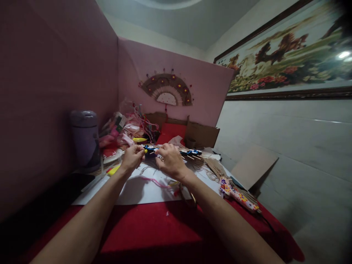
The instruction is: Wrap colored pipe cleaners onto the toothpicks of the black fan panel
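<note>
Pinching the left end of the dark, blue-and-white decorated strip (193,152) now with the closed-up fingers of the left hand (133,158), right beside a small yellow piece (146,151). Arching the right hand (172,161) over the same strip, with fingers bent and slightly parted, though hard to tell, from behind the knuckles, whether gripping or only touching. Working over the white sheet (96,195) on the red-covered bench (151,229), before a red card (172,131), with a flower-patterned tool (239,197) lying off to the right.
</note>
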A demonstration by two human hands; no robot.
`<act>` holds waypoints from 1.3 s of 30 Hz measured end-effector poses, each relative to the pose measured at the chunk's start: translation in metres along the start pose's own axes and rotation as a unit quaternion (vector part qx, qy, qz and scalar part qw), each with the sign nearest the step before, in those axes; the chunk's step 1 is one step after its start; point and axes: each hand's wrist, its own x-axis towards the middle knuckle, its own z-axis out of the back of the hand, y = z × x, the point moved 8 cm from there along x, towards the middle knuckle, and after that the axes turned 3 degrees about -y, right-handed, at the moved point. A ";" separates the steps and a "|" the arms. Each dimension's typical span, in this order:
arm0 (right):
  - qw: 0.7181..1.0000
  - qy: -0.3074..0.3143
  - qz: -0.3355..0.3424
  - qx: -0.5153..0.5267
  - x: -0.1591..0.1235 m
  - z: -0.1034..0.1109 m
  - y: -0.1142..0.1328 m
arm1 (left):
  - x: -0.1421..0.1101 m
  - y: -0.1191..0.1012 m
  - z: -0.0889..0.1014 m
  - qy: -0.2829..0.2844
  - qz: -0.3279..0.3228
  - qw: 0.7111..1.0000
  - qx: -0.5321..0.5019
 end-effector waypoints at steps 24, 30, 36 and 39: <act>0.991 -0.034 0.011 -0.126 0.001 -0.019 0.002 | 0.000 0.028 -0.007 0.021 0.007 1.000 0.002; 0.989 -0.019 0.029 -0.143 0.005 -0.022 -0.003 | -0.004 0.029 -0.010 0.032 0.018 0.999 0.006; 0.992 -0.013 0.033 -0.120 0.008 -0.022 -0.002 | -0.004 0.027 -0.010 0.028 0.004 0.999 0.015; 0.995 -0.002 0.014 -0.101 0.013 -0.023 -0.003 | -0.003 0.026 -0.008 0.018 -0.009 1.000 0.017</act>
